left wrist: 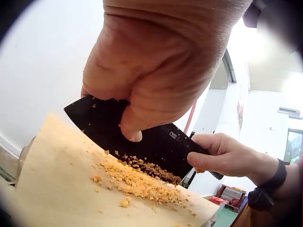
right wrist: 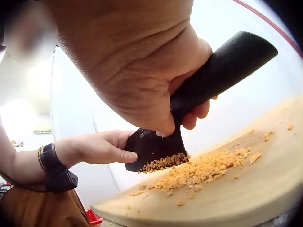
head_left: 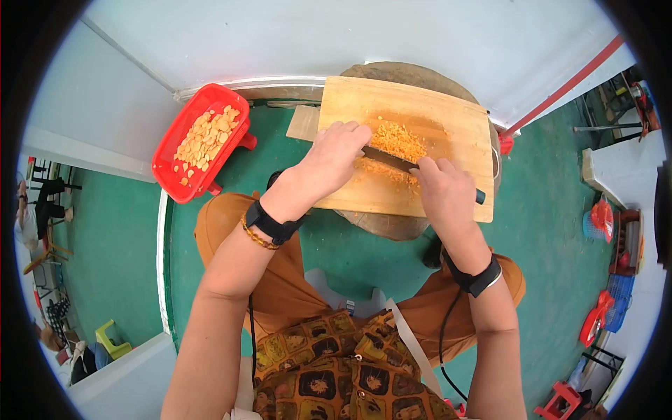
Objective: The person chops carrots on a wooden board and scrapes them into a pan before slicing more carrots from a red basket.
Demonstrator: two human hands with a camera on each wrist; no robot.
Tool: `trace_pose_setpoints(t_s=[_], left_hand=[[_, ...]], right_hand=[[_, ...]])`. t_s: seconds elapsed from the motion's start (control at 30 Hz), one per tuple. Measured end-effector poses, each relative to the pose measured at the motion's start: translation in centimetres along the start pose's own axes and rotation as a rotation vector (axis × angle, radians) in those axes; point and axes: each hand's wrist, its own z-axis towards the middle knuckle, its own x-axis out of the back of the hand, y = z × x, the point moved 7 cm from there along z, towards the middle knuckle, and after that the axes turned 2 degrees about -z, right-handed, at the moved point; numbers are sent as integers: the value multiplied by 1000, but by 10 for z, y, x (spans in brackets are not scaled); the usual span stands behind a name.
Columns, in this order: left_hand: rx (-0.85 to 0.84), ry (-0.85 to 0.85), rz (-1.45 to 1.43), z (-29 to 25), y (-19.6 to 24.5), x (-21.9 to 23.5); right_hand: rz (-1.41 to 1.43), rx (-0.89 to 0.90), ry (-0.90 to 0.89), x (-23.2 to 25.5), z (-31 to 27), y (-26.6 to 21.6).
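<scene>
Wooden block (head_left: 381, 225) bears board (head_left: 343, 98). Knife (left wrist: 158, 145) across board; left hand (head_left: 336, 155) pinches blade between fingers, right hand (head_left: 446, 190) clamps handle (right wrist: 227, 68). Orange crumbs (head_left: 397, 142) beside blade. We judge chopping in hand; next stroke calls for steady two-handed press.

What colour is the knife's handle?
The knife's handle is black; it shows best in the right wrist view.

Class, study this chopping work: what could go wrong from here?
The left hand pinches the blade of the knife, so a slip might cut it.

Chopped orange bits lie loose on the board; a brisk stroke could scatter some off.

The board's corners overhang the round stump, so hard pressure there might tip it.
</scene>
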Motion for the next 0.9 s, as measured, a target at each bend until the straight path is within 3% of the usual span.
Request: trace_pose_setpoints(t_s=[0.33, 0.43, 0.53, 0.9], left_hand=[[-1, 34, 12, 3, 2, -1], [13, 0, 18, 4, -11, -18], [-52, 36, 0, 5, -11, -15], [-8, 30, 3, 7, -6, -6]], right_hand=[[-10, -8, 2, 3, 3, 3], [-16, -16, -9, -19, -2, 8], [-10, -27, -12, -12, 1, 7], [-21, -20, 8, -3, 6, 6]])
